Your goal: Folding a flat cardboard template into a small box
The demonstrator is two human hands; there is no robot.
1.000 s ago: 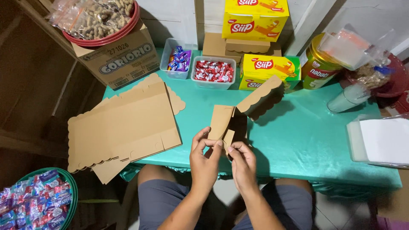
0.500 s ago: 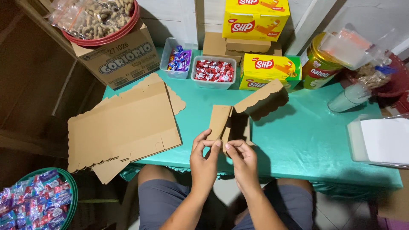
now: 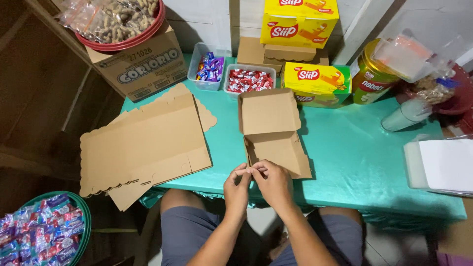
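Just below the middle of the frame, the left hand (image 3: 237, 186) and the right hand (image 3: 272, 181) meet fingertip to fingertip at the near left corner of a half-folded brown cardboard box (image 3: 272, 132). Both pinch the corner flap there; neither is clenched or free. The box lies on the green table (image 3: 354, 157) directly ahead of the hands, running away from the person toward the top of the frame, its lid panel opened upward and back. The right hand overlaps the box's near edge more, so it looks the nearer of the two.

Left of the box lies one stack of flat scalloped box blanks (image 3: 143, 145); how many sheets I cannot tell. Along the top stand two clear tubs of wrapped sweets (image 3: 249, 79), two yellow snack boxes (image 3: 318, 81), one round yellow tin (image 3: 370, 74) and one brown carton (image 3: 143, 64). A green basket of sweets (image 3: 44, 234) sits at lower left.
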